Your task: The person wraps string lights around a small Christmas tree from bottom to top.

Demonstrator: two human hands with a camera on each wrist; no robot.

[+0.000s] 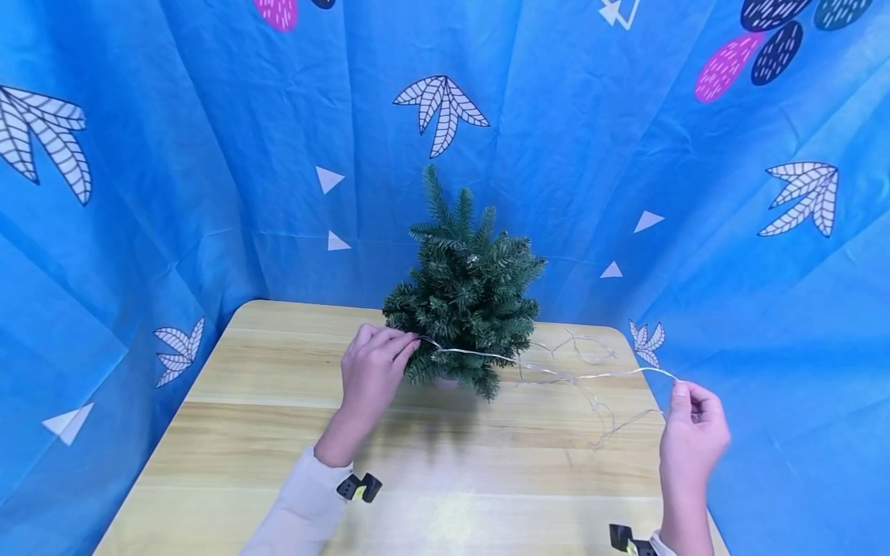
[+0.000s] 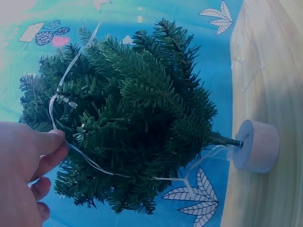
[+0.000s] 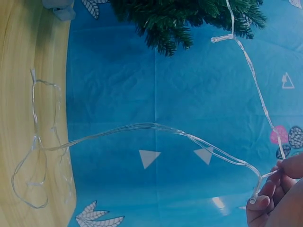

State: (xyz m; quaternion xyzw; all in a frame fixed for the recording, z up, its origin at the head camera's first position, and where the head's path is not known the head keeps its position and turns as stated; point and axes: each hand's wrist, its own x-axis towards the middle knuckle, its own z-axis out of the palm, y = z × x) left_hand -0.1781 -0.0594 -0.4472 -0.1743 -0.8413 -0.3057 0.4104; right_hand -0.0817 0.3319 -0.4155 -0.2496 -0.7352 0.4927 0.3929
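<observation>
Blue printed fabric curtain [image 1: 570, 116]: hangs in folds at the back and both sides, patterned with white leaves, pale triangles and pink and dark ovals.
Pale wood-grain table [image 1: 243, 401]: rounded at its far corners, in front of the curtain.
Small bushy dark-green artificial fir tree [image 1: 466, 293]: stands upright near the far edge of the table, about mid-width.
Loose whitish left sleeve [image 1: 299, 506]: covers the forearm, reaching in from the near side.
Left hand [image 1: 375, 367]: at the tree's lower left front, thumb and forefinger closed in a pinch on the clear thin-wired light string [image 1: 480, 353], the other fingers loosely bent.
Right hand [image 1: 695, 432]: raised near the table's right edge, thumb and fingertips nipped together on the same wire.
Round pale pinkish base [image 2: 258, 145]: rests on the table under the tree's short trunk.
Black strap-on wrist devices [image 1: 359, 487]: one at each wrist.
Light string: spans the tree's front between both hands, with slack loops lying on the table right of the tree.
Tiny clear tubular bulb [image 3: 221, 39]: sticks out sideways from the wire, near the branches.
</observation>
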